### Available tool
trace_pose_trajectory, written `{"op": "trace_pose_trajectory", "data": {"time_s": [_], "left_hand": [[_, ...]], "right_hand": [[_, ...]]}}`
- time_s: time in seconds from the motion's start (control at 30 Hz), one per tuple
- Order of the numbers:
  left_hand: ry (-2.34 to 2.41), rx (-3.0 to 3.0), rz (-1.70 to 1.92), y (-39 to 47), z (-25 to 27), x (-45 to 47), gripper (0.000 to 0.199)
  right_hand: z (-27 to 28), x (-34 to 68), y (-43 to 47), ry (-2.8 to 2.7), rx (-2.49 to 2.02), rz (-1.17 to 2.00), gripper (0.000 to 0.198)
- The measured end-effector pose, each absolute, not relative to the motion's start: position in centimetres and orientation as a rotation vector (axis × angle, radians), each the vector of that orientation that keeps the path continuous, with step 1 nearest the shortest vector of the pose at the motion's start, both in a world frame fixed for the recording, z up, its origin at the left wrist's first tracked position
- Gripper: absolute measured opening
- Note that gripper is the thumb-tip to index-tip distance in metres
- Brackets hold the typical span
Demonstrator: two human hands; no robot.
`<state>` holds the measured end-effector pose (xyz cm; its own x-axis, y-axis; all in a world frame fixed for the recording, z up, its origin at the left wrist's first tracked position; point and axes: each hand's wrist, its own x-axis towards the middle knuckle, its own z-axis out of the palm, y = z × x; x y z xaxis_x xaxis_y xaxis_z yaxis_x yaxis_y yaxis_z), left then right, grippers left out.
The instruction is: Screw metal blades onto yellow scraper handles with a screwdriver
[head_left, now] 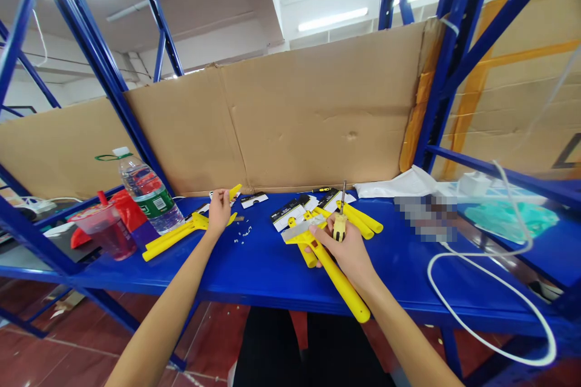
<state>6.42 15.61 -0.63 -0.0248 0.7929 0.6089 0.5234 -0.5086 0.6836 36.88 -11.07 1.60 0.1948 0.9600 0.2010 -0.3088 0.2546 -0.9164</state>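
Observation:
My right hand (347, 248) is closed round a yellow-handled scraper (341, 283) with a flat metal blade at its head. The same hand keeps a screwdriver (339, 227) with a pale yellow handle, its shaft pointing up. My left hand (219, 210) is over the left part of the bench, its fingers pinched together. What they hold, if anything, is hidden. Beside that hand lie yellow scraper handles (170, 240), and small whitish pieces (242, 233) are scattered to its right. More yellow handles (363, 217) and black-and-white cards (287, 216) lie behind my right hand.
A large water bottle (152, 196) and a plastic cup of red drink (109, 233) stand at the left. A white cable (476, 341) loops over the right front edge. Cardboard (308, 127) and blue rack posts (449, 72) rise behind the blue bench (254, 272).

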Motion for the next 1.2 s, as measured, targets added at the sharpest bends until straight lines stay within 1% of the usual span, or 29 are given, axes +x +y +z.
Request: {"op": "trace_pose_trajectory", "data": {"time_s": [0.1, 0.23, 0.43, 0.6, 0.8, 0.97, 1.1, 1.2], "left_hand": [[1.301, 1.68, 1.69, 16.1, -0.5, 6.0, 0.019], [1.119, 1.386, 1.723, 16.1, 0.2, 5.5, 0.014], [0.801, 1.064, 1.683, 14.6, 1.6, 5.5, 0.03], [0.726, 0.996, 1.591, 13.7, 2.2, 5.8, 0.016], [0.717, 1.024, 1.558, 12.2, 3.6, 6.5, 0.012], [0.549, 1.022, 1.559, 5.8, 4.3, 9.0, 0.027], [0.522, 1.022, 1.569, -1.9, 3.1, 12.3, 0.033], [0.629, 1.059, 1.552, -6.2, 1.8, 14.0, 0.04]], "right_hand": [[1.6, 36.9, -11.1, -0.949, -0.873, 1.079, 0.066], [1.6, 36.8, -11.1, -0.936, -0.893, 1.082, 0.065], [2.0, 36.6, -11.2, -0.913, -0.882, 1.089, 0.07], [2.3, 36.5, -11.2, -0.915, -0.877, 1.101, 0.072], [2.1, 36.7, -11.1, -0.919, -0.889, 1.091, 0.068], [1.9, 36.8, -11.1, -0.933, -0.898, 1.081, 0.065], [2.0, 36.6, -11.1, -0.931, -0.944, 1.069, 0.063], [2.1, 36.5, -11.3, -0.946, -0.964, 1.07, 0.063]]}}
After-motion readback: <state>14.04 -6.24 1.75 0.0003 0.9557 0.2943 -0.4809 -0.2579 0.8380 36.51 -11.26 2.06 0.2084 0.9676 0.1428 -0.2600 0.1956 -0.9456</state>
